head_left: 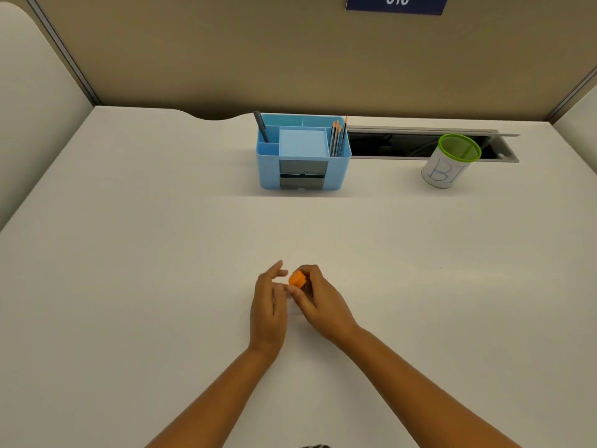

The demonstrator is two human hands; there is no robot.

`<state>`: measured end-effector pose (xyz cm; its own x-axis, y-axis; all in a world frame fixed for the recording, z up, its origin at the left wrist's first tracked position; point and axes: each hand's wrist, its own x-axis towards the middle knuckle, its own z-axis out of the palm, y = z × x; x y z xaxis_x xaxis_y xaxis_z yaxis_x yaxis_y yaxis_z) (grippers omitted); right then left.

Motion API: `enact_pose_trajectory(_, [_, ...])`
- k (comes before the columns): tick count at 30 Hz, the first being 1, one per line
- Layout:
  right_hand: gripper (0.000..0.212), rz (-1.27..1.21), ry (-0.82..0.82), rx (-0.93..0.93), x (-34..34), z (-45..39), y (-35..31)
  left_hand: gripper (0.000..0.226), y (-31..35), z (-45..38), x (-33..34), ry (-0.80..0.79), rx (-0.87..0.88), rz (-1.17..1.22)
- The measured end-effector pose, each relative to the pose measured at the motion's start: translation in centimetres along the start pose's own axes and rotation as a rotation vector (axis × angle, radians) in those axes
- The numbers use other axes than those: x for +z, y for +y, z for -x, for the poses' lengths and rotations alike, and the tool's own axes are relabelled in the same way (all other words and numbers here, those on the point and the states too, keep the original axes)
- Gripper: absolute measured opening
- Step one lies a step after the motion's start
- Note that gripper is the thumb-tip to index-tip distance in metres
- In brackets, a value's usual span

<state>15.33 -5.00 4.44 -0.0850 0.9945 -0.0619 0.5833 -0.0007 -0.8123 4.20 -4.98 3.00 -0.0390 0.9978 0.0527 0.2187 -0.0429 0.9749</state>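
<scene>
A small orange object (297, 278), perhaps a pencil sharpener, is held over the middle of the white desk (161, 270). My right hand (318, 302) grips it, fingers curled round it so most of it is hidden. My left hand (269, 302) is just to its left, fingers straight and spread, its fingertips close to the orange object; whether they touch it I cannot tell.
A light blue desk organizer (303, 153) stands at the back centre, with a dark pen (261, 126) on its left and several pencils (337, 137) on its right. A green-rimmed white cup (450, 161) stands back right by a cable slot (403, 145). Partition walls surround the desk.
</scene>
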Motion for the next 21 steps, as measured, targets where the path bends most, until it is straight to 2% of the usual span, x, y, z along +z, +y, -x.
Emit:
enact_pose_trajectory(4, [0.030, 0.051, 0.062, -0.005, -0.4, -0.4, -0.6, 0.029, 2.0, -0.7, 1.5, 0.074, -0.203, 0.216])
enact_pose_trajectory(9, [0.023, 0.104, 0.153, 0.002, 0.2, 0.0, -1.5, 0.032, 4.2, -1.1, 3.2, 0.133, -0.392, 0.299])
enact_pose_trajectory(13, [0.010, 0.150, 0.236, 0.020, 0.2, 0.2, -1.9, 0.033, 5.2, -0.8, 3.7, 0.186, -0.402, 0.274])
enact_pose_trajectory(16, [0.020, 0.101, 0.218, 0.068, 0.1, 0.4, -2.6, 0.023, 5.5, -0.4, 3.9, 0.245, -0.398, 0.232])
enact_pose_trajectory(18, [0.024, 0.091, 0.223, 0.124, 0.1, 0.4, -2.7, 0.027, 5.6, -0.2, 4.0, 0.263, -0.385, 0.206])
enact_pose_trajectory(21, [0.009, 0.171, 0.222, 0.121, -0.1, 0.4, -2.7, 0.025, 5.8, -0.2, 4.0, 0.272, -0.391, 0.205])
